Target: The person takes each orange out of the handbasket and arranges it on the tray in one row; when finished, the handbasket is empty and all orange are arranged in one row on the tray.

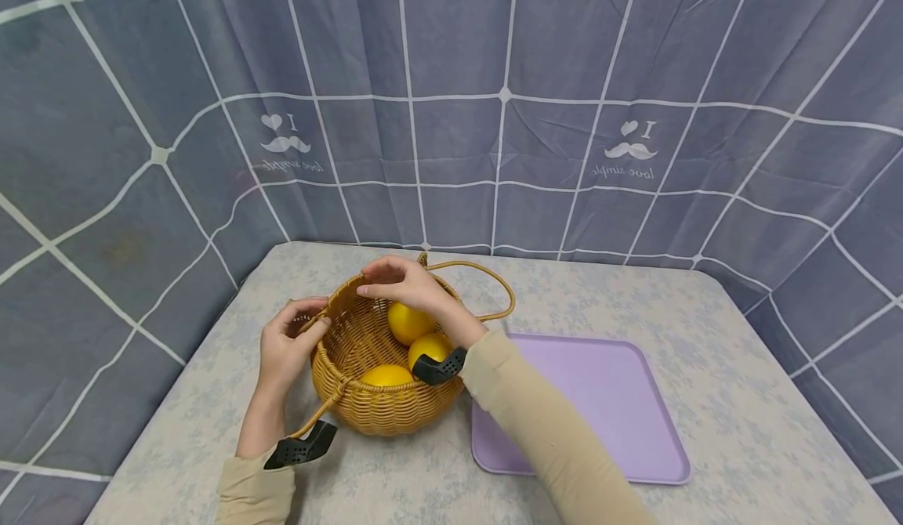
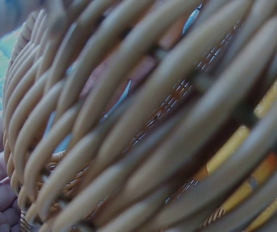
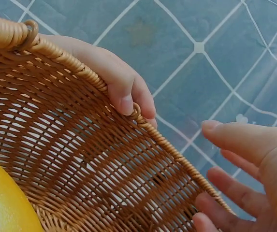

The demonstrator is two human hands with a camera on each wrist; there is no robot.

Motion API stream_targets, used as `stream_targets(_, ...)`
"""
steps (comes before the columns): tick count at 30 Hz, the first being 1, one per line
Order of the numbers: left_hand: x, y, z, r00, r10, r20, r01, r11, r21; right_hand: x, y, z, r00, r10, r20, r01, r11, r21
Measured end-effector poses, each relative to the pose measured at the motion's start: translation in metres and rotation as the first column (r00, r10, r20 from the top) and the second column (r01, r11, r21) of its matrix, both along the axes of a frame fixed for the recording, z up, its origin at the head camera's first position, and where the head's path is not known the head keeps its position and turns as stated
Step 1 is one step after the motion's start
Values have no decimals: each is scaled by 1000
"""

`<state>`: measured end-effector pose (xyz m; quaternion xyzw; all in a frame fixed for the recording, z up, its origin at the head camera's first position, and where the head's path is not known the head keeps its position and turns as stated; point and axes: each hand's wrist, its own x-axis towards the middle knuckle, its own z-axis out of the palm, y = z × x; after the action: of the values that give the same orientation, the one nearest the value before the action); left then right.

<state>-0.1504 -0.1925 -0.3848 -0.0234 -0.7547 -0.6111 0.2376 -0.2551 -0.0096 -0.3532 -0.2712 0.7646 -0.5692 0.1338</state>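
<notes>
A woven wicker basket [image 1: 395, 411] stands on the left part of the table and holds three round yellow citrus fruits [image 1: 411, 323]. My left hand [image 1: 285, 349] grips the basket's left rim, its thumb inside and its fingers outside. Over the back of the basket reaches my right hand [image 1: 405, 282], thumb and fingers spread apart with nothing between them. In the right wrist view the fingertips [image 3: 205, 200] of this right hand overlap the rim. Close weave fills the left wrist view, with yellow fruit [image 2: 230, 147] showing through the gaps.
A shallow purple tray [image 1: 607, 384] lies right of the basket, partly under my right forearm in the head view. One loop handle [image 1: 509, 294] leans out to the right; another handle [image 1: 320, 415] hangs toward my left wrist. A grey-blue checked curtain [image 1: 458, 141] encloses the table.
</notes>
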Motion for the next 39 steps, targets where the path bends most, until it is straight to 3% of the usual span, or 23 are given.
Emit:
stream_targets(15,0,0,-1,1000,-7,-6,7,1000,-1,0,7,-6,998,-62,29,56,983,173)
stream_targets(23,-1,0,-1,1000,-6,-4,6,1000,10,0,8,-7,999,-10,33,1,961,278)
stream_targets(27,-1,0,0,1000,-4,-4,4,1000,9,0,8,-7,997,42,63,-62,926,373)
stream_targets(33,0,1,1,1000,-1,-12,1,1000,7,0,7,-7,991,125,45,-130,836,532)
stream_targets(39,1,1,2,1000,-4,-11,4,1000,-3,-1,5,-7,981,186,58,-187,813,552)
